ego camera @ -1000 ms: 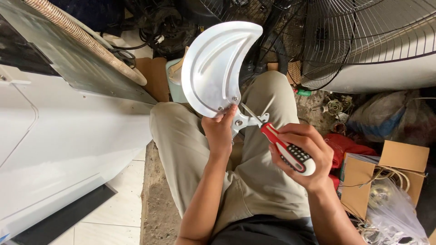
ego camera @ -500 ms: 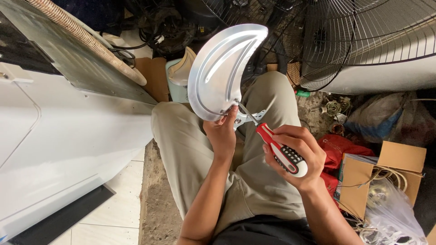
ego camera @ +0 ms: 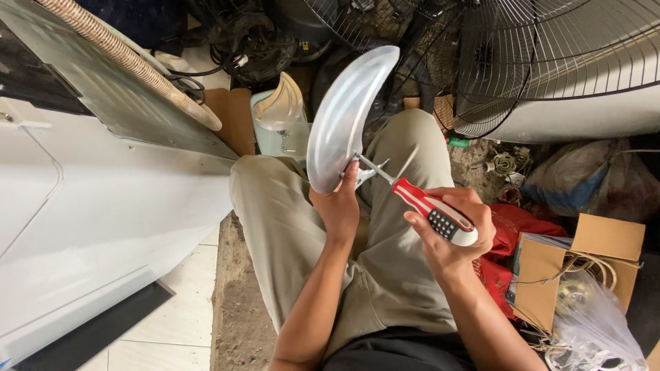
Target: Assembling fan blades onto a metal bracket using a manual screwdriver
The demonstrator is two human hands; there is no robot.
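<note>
- From the head camera: the left hand is gripping the base of a pale fan blade, holding it upright over the lap.
- The right hand is clenching a red-handled screwdriver, its tip touching the blade's metal bracket.
- The bracket is still attached, so the screw work looks unfinished.
- A second blade is lying beyond the knees.

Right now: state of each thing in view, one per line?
fan blade: held upright by its base, edge tilted toward the camera
left hand: closed on the fan blade's base
screwdriver: tip at the blade's base, shaft angled up and left
right hand: fingers wrapped round the screwdriver handle
second blade: loose, resting behind the knees
cardboard box: open
fan guard: detached, lying by the white housing
</note>
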